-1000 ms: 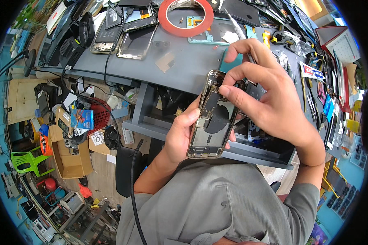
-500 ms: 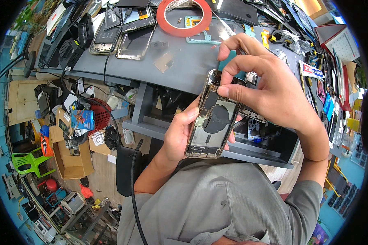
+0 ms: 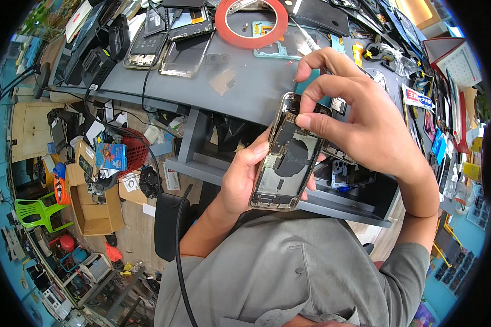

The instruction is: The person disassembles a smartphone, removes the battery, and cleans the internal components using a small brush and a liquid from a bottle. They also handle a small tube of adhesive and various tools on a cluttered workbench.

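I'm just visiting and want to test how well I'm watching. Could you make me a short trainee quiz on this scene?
1. True or false: the left hand grips the opened phone.

2. At which part of the phone is the right hand working?
A) the end nearer the body
B) the end farther from the body
C) the underside

3. Fill in the colour: the large ring lying on the desk is ____.

Key: 1. True. 2. B. 3. Red.
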`<state>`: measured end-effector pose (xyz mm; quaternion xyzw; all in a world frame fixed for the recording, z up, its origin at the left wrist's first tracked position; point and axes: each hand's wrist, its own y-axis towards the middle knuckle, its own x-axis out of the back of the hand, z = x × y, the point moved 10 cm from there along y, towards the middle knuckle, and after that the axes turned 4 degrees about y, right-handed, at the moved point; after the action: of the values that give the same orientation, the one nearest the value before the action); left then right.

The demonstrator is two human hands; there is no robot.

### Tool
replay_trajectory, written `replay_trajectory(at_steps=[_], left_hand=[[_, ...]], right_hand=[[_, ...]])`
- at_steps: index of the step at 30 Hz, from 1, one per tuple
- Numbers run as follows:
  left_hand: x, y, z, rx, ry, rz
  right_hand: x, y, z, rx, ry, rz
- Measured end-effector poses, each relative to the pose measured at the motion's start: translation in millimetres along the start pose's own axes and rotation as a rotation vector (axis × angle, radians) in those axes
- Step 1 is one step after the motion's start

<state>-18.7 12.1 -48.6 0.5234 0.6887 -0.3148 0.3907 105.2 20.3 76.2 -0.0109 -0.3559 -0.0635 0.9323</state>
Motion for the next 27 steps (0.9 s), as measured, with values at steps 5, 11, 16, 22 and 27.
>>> replay_trajectory(at_steps=[5, 11, 16, 22, 27], left_hand=[[-0.3, 0.2, -0.6, 0.002, 0.018, -0.008], [0.0, 0.5, -1.6, 0.021, 0.103, -0.094], [-0.5, 0.2, -2.2, 0.018, 0.055, -0.084], [1.3, 0.6, -1.1, 0.016, 0.051, -0.082], [1.4, -1.0, -0.7, 0.024, 0.081, -0.110]], right_hand=[[0.0, -0.2, 0.7, -0.012, 0.015, -0.003], [-1.8, 1.3, 2.1, 0.009, -0.008, -0.001], [-2.4, 5.5, 6.8, 0.050, -0.040, 0.007], [-3.1, -0.5, -2.4, -0.017, 0.034, -0.003], [-2.1, -0.6, 3.4, 0.011, 0.032, -0.019]])
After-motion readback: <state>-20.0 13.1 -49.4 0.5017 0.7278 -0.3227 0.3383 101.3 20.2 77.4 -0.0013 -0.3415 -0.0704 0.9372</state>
